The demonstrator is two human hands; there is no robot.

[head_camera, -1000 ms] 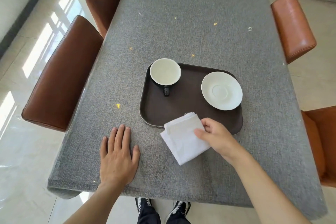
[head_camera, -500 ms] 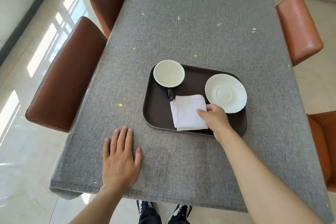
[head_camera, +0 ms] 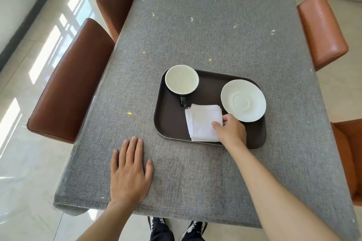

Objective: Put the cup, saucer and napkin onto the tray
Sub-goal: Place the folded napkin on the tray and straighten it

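A dark brown tray [head_camera: 170, 123] lies on the grey tablecloth. In its far left corner stands a cup [head_camera: 181, 78], white inside, with its dark handle turned toward me. The white saucer [head_camera: 243, 100] lies at the tray's right side. Between them, near the tray's front rim, a folded white napkin [head_camera: 201, 121] lies flat. My right hand [head_camera: 231, 130] rests on the napkin's right edge with thumb and fingers still pinched on it. My left hand [head_camera: 130, 170] lies flat on the cloth, fingers spread, left of the tray and nearer to me.
The grey-clothed table [head_camera: 215, 25] has two brown leather chairs [head_camera: 70, 84] along its left side and orange-brown chairs [head_camera: 321, 29] on the right. Small yellow specks dot the cloth. The table's near edge is just above my shoes.
My right hand carried the napkin from the cloth in front of the tray onto the tray, where it now lies flat. My left hand stayed put.
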